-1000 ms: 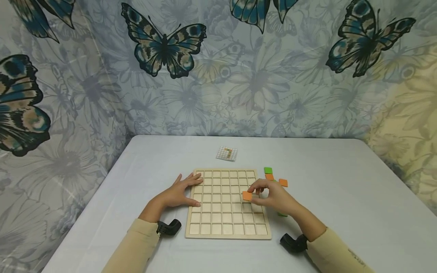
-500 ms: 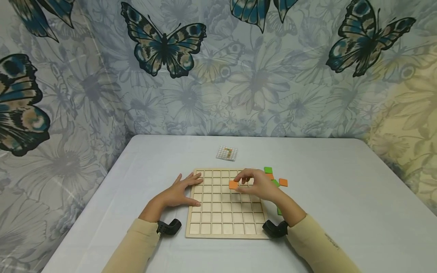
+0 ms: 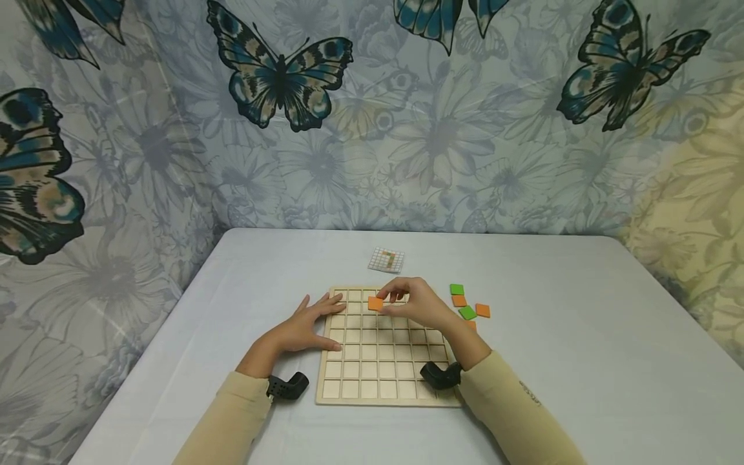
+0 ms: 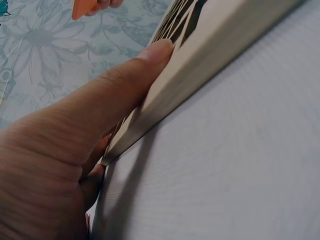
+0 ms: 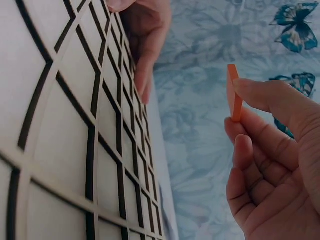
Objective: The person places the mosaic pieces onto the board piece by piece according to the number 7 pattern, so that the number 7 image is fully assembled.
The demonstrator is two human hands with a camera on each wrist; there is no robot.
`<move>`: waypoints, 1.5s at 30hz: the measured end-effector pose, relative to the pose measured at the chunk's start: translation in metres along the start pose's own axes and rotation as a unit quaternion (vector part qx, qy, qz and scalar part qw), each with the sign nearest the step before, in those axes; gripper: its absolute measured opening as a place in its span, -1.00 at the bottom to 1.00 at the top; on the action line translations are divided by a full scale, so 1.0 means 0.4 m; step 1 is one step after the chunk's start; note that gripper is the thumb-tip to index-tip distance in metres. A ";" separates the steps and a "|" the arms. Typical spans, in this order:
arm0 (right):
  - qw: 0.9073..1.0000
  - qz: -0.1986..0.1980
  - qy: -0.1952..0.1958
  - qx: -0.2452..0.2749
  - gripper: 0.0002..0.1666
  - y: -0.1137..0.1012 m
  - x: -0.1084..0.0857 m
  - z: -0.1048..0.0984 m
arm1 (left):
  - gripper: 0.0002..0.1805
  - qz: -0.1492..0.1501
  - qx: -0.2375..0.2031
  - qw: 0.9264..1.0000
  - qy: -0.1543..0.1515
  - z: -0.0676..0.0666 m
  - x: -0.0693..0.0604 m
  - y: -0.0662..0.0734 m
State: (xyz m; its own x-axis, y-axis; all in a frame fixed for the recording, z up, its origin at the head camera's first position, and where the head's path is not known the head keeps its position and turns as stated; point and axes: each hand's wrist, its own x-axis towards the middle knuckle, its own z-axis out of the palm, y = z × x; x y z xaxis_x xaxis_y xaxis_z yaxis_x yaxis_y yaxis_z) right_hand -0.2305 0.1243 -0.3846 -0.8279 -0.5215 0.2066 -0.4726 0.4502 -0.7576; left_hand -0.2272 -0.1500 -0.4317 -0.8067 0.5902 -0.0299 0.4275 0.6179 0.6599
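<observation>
Orange tile (image 3: 375,303) | pinched in right hand (image 3: 417,303), above grid board (image 3: 387,390), far rows; I see it farther left than before | left hand (image 3: 299,332), fingers spread, rests unmoved on board's left edge

The head view looks forward and down from above; close wrist views apparently share its board (image 3: 378,370).

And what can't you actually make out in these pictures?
Head view: the pattern on the card is too small to read square by square.
Head view: some cells of the board are covered by the right hand.
Head view: one loose orange tile is partly hidden by the right forearm.
Left wrist view: the held tile is cut off by the top edge.
</observation>
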 end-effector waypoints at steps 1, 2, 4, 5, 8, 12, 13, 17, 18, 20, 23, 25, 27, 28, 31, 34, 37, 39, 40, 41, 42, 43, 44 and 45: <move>1.000 0.001 -0.002 0.001 -0.72 0.001 0.006 0.004 | -0.07 0.000 0.000 1.000 -0.001 0.000 0.000 0.000; 1.000 0.001 -0.003 0.003 -0.72 0.002 0.011 0.007 | -0.06 -0.002 0.001 1.000 -0.002 0.000 0.001 0.000; 1.000 0.002 -0.006 0.006 -0.72 0.004 0.022 0.013 | -0.07 -0.004 0.003 1.000 -0.003 0.000 0.001 0.000; 1.000 0.003 -0.005 0.006 -0.73 0.004 0.027 0.015 | -0.07 -0.005 0.003 1.000 -0.003 -0.001 0.001 0.000; 1.000 0.010 0.002 0.011 -0.73 0.005 0.040 0.019 | -0.08 -0.008 0.003 1.000 -0.003 -0.002 0.001 0.001; 1.000 0.016 0.007 0.012 -0.74 0.008 0.055 0.025 | -0.08 -0.010 0.002 1.000 -0.004 -0.003 0.000 0.003; 1.000 0.018 0.007 0.013 -0.74 0.009 0.059 0.027 | -0.09 -0.008 0.001 1.000 -0.004 -0.003 0.000 0.003; 0.999 0.033 0.005 0.018 -0.73 0.019 0.071 0.036 | -0.08 -0.010 0.001 1.000 -0.005 -0.002 -0.001 0.005; 0.999 0.036 0.006 0.019 -0.73 0.021 0.074 0.039 | -0.09 -0.009 0.002 1.000 -0.005 -0.002 -0.001 0.005; 0.999 0.043 0.008 0.019 -0.73 0.028 0.078 0.043 | -0.09 -0.010 0.004 1.000 -0.004 -0.001 -0.001 0.005; 0.998 0.052 0.006 0.025 -0.74 0.039 0.082 0.049 | -0.09 -0.010 0.004 1.000 -0.004 -0.001 0.000 0.002; 0.998 0.056 0.003 0.027 -0.74 0.046 0.082 0.052 | -0.08 -0.010 0.003 1.000 -0.004 -0.001 0.001 0.001; 0.998 0.059 0.000 0.028 -0.73 0.053 0.081 0.056 | -0.08 -0.011 0.003 1.000 -0.004 0.000 0.002 0.000; 0.998 0.059 -0.002 0.026 -0.73 0.055 0.081 0.057 | -0.08 -0.010 0.003 1.000 -0.003 0.000 0.002 0.000; 0.998 0.063 -0.010 0.027 -0.73 0.064 0.078 0.062 | -0.08 -0.006 0.001 1.000 -0.003 0.001 0.002 0.001; 0.997 0.072 -0.024 0.027 -0.73 0.076 0.076 0.066 | -0.08 -0.004 -0.002 1.000 -0.003 0.002 0.001 0.002; 0.996 0.075 -0.030 0.022 -0.74 0.087 0.075 0.070 | -0.08 -0.004 -0.003 1.000 -0.002 0.002 -0.001 0.002; 0.997 0.072 -0.030 0.017 -0.74 0.092 0.074 0.072 | -0.08 -0.004 -0.003 1.000 0.000 0.001 -0.002 0.002; 0.997 0.070 -0.029 0.015 -0.74 0.093 0.074 0.073 | -0.08 -0.003 -0.004 1.000 0.001 0.001 -0.003 0.002; 0.997 0.068 -0.027 0.013 -0.74 0.094 0.074 0.073 | -0.08 -0.001 -0.003 1.000 0.001 0.001 -0.003 0.001; 0.998 0.065 -0.026 0.010 -0.74 0.094 0.073 0.074 | -0.08 -0.002 -0.003 1.000 0.001 0.000 -0.003 0.001; 0.998 0.061 -0.025 0.008 -0.74 0.094 0.073 0.074 | -0.09 -0.002 -0.002 1.000 0.001 0.000 -0.003 0.001; 0.998 0.058 -0.024 0.007 -0.75 0.094 0.073 0.075 | -0.09 0.000 -0.002 1.000 0.002 -0.001 -0.003 0.001; 0.998 0.058 -0.023 0.007 -0.75 0.094 0.072 0.075 | -0.09 0.001 -0.002 1.000 0.002 -0.001 -0.003 0.001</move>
State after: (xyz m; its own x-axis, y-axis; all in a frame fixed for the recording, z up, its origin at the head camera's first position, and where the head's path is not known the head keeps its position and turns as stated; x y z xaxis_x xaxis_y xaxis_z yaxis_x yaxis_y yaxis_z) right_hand -0.2630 0.1045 -0.4258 -0.8615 -0.5000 0.0887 -0.3703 0.4991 -0.7835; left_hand -0.2260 -0.1506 -0.4310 -0.8077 0.5891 -0.0251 0.4272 0.6140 0.6637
